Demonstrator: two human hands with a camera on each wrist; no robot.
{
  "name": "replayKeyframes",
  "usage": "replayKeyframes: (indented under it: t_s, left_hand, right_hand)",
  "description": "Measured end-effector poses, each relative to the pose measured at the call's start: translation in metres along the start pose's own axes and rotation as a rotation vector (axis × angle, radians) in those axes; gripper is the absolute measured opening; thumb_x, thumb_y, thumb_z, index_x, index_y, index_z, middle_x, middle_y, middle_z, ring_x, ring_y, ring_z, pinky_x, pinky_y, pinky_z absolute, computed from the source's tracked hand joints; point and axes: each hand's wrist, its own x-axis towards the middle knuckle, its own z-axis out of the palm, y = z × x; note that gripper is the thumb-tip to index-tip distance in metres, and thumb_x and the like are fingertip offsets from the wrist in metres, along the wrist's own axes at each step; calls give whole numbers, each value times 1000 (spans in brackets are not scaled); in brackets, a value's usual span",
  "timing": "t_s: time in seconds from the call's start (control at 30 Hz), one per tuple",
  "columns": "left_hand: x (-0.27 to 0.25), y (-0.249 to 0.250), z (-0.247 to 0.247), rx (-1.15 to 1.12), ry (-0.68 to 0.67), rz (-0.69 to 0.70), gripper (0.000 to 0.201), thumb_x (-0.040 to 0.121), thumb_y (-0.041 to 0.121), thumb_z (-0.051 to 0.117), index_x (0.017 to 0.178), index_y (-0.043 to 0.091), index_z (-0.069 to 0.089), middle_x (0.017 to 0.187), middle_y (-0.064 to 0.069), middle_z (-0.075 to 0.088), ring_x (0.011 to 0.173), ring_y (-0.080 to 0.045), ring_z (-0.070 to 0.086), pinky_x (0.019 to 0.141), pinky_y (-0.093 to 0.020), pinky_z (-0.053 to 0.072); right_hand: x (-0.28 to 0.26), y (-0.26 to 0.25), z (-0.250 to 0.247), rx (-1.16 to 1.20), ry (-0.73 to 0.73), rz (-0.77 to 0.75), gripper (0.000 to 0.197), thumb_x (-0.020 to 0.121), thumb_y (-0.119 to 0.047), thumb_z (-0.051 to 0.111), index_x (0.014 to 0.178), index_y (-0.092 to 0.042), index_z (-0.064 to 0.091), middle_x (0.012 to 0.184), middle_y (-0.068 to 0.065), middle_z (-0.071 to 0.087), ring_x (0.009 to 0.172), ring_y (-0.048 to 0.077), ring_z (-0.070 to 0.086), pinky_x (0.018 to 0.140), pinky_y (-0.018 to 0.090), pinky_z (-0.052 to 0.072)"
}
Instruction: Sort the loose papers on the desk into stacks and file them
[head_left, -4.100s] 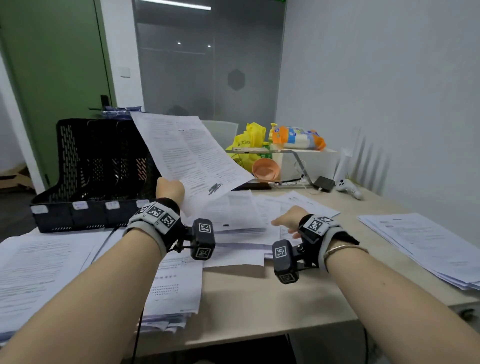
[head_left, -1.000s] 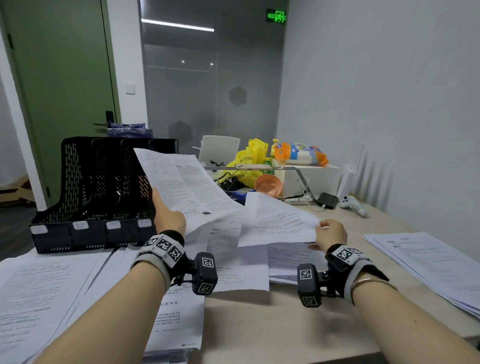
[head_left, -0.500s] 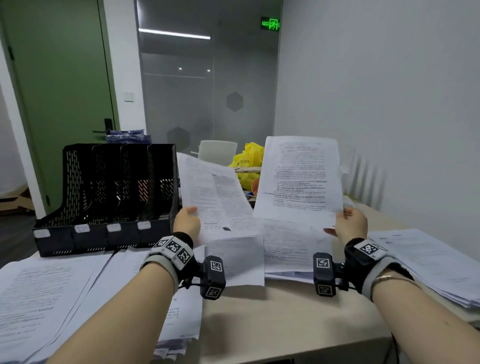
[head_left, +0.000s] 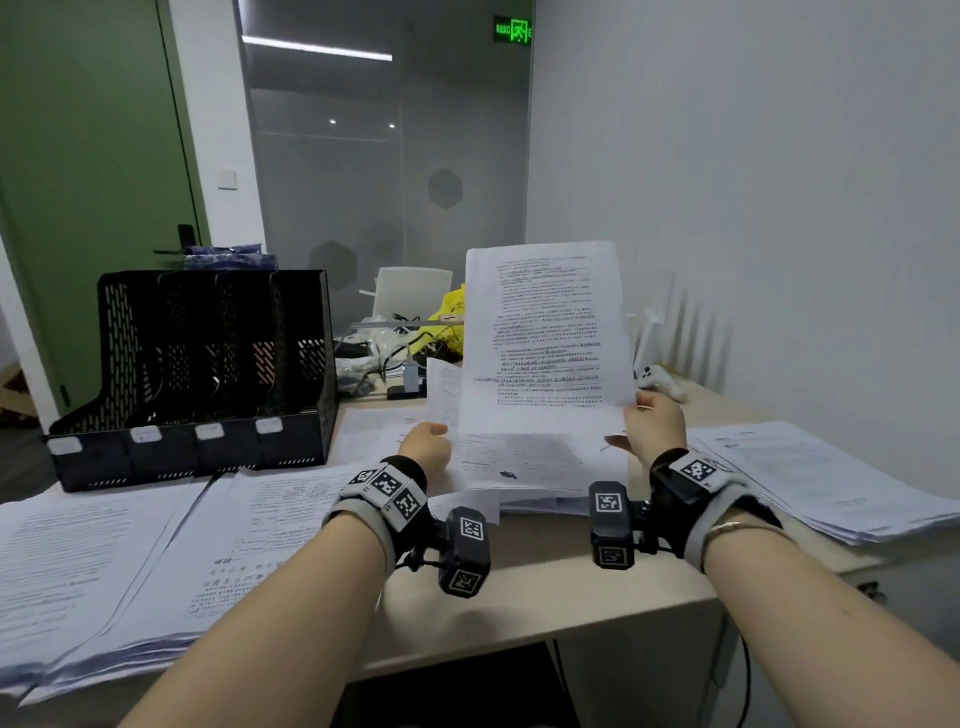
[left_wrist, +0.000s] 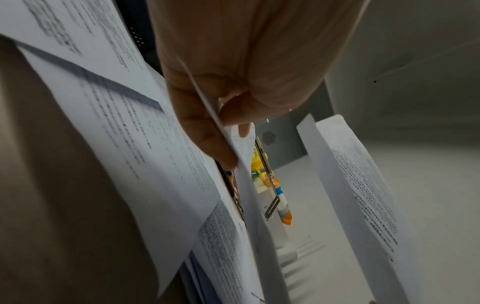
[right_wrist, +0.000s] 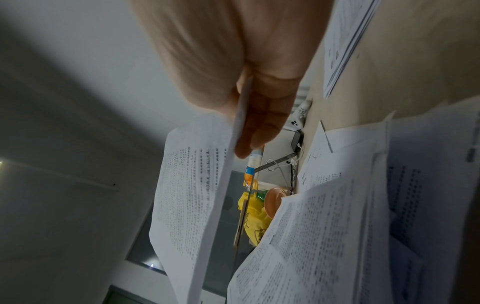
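Note:
My right hand (head_left: 647, 428) pinches the lower right corner of a printed sheet (head_left: 543, 332) and holds it upright above the desk; thumb and fingers (right_wrist: 255, 131) clamp its edge in the right wrist view. My left hand (head_left: 427, 444) pinches a second sheet (head_left: 441, 395), which stands mostly hidden behind the first. In the left wrist view the fingers (left_wrist: 207, 131) grip that sheet (left_wrist: 249, 191) edge-on. A black mesh file organizer (head_left: 208, 374) with several slots stands at the back left. Loose papers (head_left: 519, 462) lie under my hands.
A wide paper stack (head_left: 104, 561) covers the desk's left side and another stack (head_left: 810, 478) lies at the right. Behind the held sheets are a yellow bag (head_left: 449, 306), cables and a white controller (head_left: 661, 382). A grey wall borders the desk on the right.
My left hand has moved right, bringing its sheet behind the sheet in my right hand. The right hand's sheet stays upright, hardly shifted.

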Motion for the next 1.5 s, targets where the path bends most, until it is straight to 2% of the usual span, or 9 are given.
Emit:
replayKeyframes:
  t_s: [0.2, 0.33, 0.4, 0.6, 0.9, 1.1, 1.23, 1.37, 1.5]
  left_hand:
    - [-14, 8, 3, 66, -52, 66, 43, 94, 1, 34, 136, 11, 40, 137, -12, 47, 111, -24, 50, 87, -33, 46]
    - [-21, 20, -7, -2, 71, 251, 39, 101, 22, 34, 138, 12, 42, 141, -7, 45, 129, -24, 43, 107, -34, 34]
    - [-22, 26, -13, -100, 80, 292, 39, 103, 26, 30, 137, 11, 43, 133, -4, 49, 123, -22, 46, 104, -37, 35]
    - [-27, 37, -35, -218, 183, 416, 32, 97, -2, 38, 126, 5, 52, 123, -4, 58, 112, -16, 54, 95, -29, 41]
    - [-28, 20, -103, -115, 201, 291, 46, 91, -2, 50, 135, 11, 43, 126, -6, 50, 113, -22, 53, 103, -37, 43]
    - [-38, -1, -161, -72, 382, 288, 40, 82, -11, 49, 111, 11, 68, 121, -12, 63, 108, -26, 62, 97, -38, 51]
    - [-52, -17, -192, -43, 479, 270, 41, 80, -14, 49, 109, 7, 69, 118, -14, 64, 113, -28, 59, 102, -43, 46]
    - [-70, -28, -222, 25, 570, 228, 45, 82, -18, 41, 114, 2, 66, 120, -12, 61, 116, -27, 56, 104, -41, 44]
    - [-82, -40, -251, 88, 661, 152, 52, 81, -17, 33, 115, 4, 66, 130, -15, 56, 121, -30, 52, 105, -36, 42]
  right_hand:
    - [-11, 1, 3, 6, -2, 31, 19, 93, -2, 47, 110, 0, 56, 108, 11, 56, 81, 28, 59, 45, 26, 56]
    - [-15, 1, 5, -27, -13, 50, 23, 93, -2, 45, 113, 0, 55, 111, 12, 56, 86, 27, 57, 51, 28, 56]
    - [-16, 0, 9, -36, -15, 48, 24, 93, -3, 46, 115, 0, 55, 116, 14, 58, 87, 27, 57, 57, 32, 55]
    - [-22, -2, 25, -67, -37, 41, 15, 91, -5, 51, 103, -13, 56, 117, 14, 62, 86, 27, 57, 49, 25, 44]
    - [-59, -15, 97, -31, -185, 28, 24, 93, -7, 47, 114, -3, 58, 107, 10, 58, 87, 26, 53, 56, 30, 50]
    - [-91, -26, 150, -71, -273, -29, 25, 87, -5, 54, 109, 1, 62, 88, 15, 63, 71, 26, 57, 62, 37, 49]
    - [-116, -31, 177, -93, -354, -65, 31, 81, -3, 59, 112, -3, 58, 104, 16, 65, 80, 26, 61, 68, 32, 50]
    - [-141, -39, 200, -61, -500, -50, 44, 82, 1, 56, 123, -12, 47, 88, 4, 56, 69, 20, 57, 54, 31, 52]
    - [-165, -47, 223, -100, -643, -118, 32, 82, 0, 58, 112, -12, 58, 96, 5, 58, 76, 17, 57, 54, 27, 50]
